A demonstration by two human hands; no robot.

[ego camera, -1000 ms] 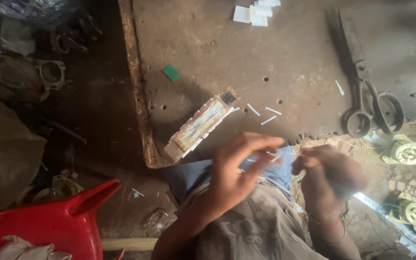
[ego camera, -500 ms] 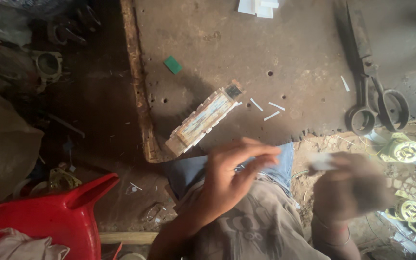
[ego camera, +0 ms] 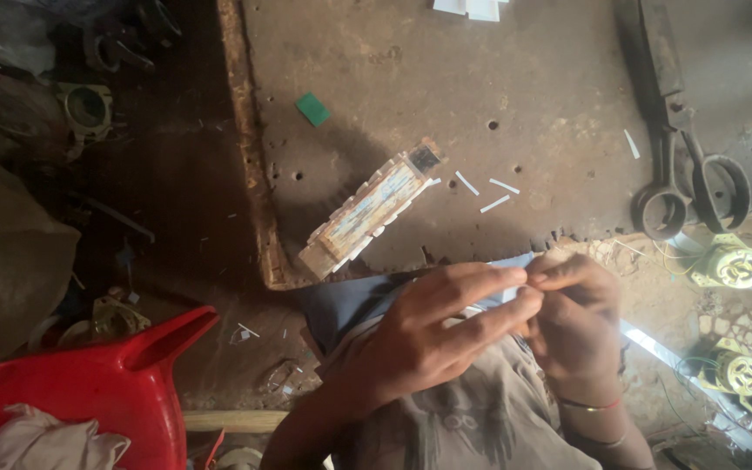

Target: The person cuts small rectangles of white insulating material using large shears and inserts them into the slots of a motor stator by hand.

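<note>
Dusty and dim, the workshop floor holds a low, worn metal work plate (ego camera: 550,78) with small holes in it and a rusty raised edge down its left side. Everything below is placed from that plate.

Just past its near edge, over the person's lap, the two hands meet. The left hand (ego camera: 433,335) reaches in from the lower left with its fingers stretched long and close together, their tips pressed against the tips of the right hand (ego camera: 572,318). The right hand's fingers are curled and pinched together at the same spot, and a small white strip (ego camera: 508,296) shows between the two sets of fingertips, gripped by both (how much of it is hidden in the fingers cannot be told). A thin bangle circles the right wrist.

On the plate, near its lower left corner, lies a long block with slotted sides (ego camera: 372,211), set on a slant. Just right of the block's upper end are three short white slivers (ego camera: 491,193). A small green chip (ego camera: 312,109) lies above the block, and white pieces (ego camera: 472,7) sit at the plate's far edge. Large rusty shears (ego camera: 685,130) rest along the plate's right side, handles toward the person.

Off the plate's lower right corner stand small yellowish wound coils (ego camera: 731,265). Well off its lower left, a red plastic vessel (ego camera: 89,383) holds a crumpled cloth.
</note>
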